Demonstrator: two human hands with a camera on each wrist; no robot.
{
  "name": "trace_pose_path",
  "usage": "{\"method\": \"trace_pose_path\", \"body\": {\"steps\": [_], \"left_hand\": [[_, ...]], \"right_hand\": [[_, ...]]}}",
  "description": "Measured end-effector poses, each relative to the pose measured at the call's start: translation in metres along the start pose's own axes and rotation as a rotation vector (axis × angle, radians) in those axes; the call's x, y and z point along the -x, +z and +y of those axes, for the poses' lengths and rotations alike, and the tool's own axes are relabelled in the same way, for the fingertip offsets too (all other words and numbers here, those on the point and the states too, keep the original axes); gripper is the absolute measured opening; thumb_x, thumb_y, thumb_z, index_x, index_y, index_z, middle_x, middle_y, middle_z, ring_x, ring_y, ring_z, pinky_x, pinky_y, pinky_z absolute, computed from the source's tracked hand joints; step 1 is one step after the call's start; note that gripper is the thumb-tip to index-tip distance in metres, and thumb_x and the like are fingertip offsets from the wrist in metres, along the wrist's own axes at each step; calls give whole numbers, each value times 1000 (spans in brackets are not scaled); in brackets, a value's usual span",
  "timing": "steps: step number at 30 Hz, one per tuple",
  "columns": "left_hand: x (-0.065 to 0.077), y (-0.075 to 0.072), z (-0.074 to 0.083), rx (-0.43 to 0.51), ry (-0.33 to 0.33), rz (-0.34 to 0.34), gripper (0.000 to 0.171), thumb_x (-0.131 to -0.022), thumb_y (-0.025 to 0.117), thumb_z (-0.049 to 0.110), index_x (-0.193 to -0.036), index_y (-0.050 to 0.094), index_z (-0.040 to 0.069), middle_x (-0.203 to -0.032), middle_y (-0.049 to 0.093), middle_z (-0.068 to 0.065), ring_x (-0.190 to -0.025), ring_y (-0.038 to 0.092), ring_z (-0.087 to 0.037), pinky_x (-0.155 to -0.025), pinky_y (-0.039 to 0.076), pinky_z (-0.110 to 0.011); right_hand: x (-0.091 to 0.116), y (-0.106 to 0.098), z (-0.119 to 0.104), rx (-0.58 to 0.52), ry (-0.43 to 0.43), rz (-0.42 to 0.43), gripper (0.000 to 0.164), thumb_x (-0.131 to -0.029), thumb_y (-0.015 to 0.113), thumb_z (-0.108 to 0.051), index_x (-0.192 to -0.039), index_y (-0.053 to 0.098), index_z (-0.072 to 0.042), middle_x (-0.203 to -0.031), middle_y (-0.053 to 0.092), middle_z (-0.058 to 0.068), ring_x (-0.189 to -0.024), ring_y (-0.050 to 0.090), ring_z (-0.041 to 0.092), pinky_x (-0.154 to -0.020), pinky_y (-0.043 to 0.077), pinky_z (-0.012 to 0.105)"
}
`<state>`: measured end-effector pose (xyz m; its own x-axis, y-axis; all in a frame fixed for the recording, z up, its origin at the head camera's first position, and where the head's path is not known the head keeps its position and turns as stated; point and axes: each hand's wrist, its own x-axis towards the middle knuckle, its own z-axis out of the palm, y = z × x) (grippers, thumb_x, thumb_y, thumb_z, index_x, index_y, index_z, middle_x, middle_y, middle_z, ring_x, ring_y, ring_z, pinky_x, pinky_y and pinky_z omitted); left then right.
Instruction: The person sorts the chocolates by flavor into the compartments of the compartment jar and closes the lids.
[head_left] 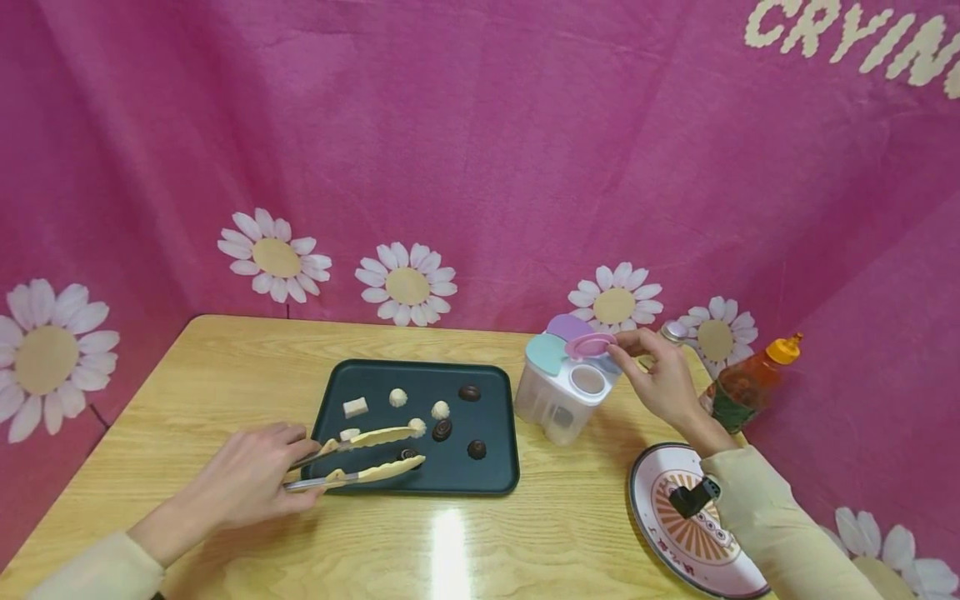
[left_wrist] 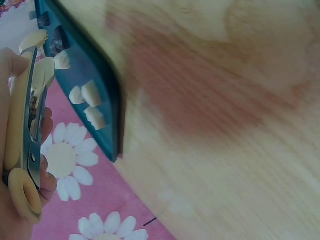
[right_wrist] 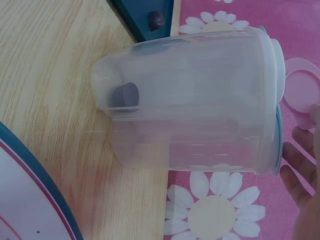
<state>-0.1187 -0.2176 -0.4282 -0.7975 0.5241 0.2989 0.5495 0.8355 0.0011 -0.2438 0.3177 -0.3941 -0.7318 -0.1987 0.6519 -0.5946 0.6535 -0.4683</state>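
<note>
My left hand point(head_left: 251, 475) grips a pair of tongs point(head_left: 386, 470) with cream-coloured tips, which stand apart over the dark tray point(head_left: 495, 417). White chocolates point(head_left: 356, 407) and dark chocolates point(head_left: 469, 392) are scattered on the tray. Right of it stands a clear plastic container point(head_left: 536, 400) with a white top and coloured flip lids. My right hand point(head_left: 663, 383) pinches the pink lid point(head_left: 588, 345), which is raised, leaving a round opening uncovered. In the right wrist view, one dark chocolate point(right_wrist: 125, 96) lies at the container's bottom.
A round patterned plate point(head_left: 652, 479) lies at the right, beneath my right forearm. Behind that arm stand a sauce bottle point(head_left: 750, 379) with an orange cap and a jar with a silvery lid point(head_left: 675, 331). Pink cloth point(head_left: 480, 167) with daisies hangs around the wooden table point(head_left: 225, 367).
</note>
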Motion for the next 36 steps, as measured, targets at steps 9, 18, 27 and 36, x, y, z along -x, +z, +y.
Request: {"method": "trace_pose_path", "body": {"steps": [9,18,27,36], "left_hand": [[4,9,-2,0,-26,-84,42,-78,83,54,-101,80,19,-91,69,4,-74,52,-7,-51,33,-21],[4,10,-1,2,-25,-94,39,-78,84,51,-100,80,19,-91,69,4,-71,48,-5,-52,32,-21],[-3,9,6,35,-11,-62,36,-80,84,49,-100,79,20,-85,63,9,-69,44,-3,-52,32,-19],[-38,-2,22,40,40,-41,46,-83,81,51,-110,82,14,-103,76,-3,-79,63,-13,-58,51,-26]], "right_hand": [[1,0,-1,-2,3,-8,14,-89,78,4,-102,74,0,-92,77,15,-86,58,-16,-79,45,5],[1,0,0,-3,6,-10,13,-90,77,3,-102,75,0,-92,77,14,-86,59,-15,-79,52,11],[1,0,-2,1,1,1,13,-89,79,3,-101,74,0,-90,76,14,-84,58,-17,-78,47,5],[0,0,-3,2,-9,9,14,-87,79,4,-99,74,0,-90,76,15,-86,57,-17,-78,46,5]]}}
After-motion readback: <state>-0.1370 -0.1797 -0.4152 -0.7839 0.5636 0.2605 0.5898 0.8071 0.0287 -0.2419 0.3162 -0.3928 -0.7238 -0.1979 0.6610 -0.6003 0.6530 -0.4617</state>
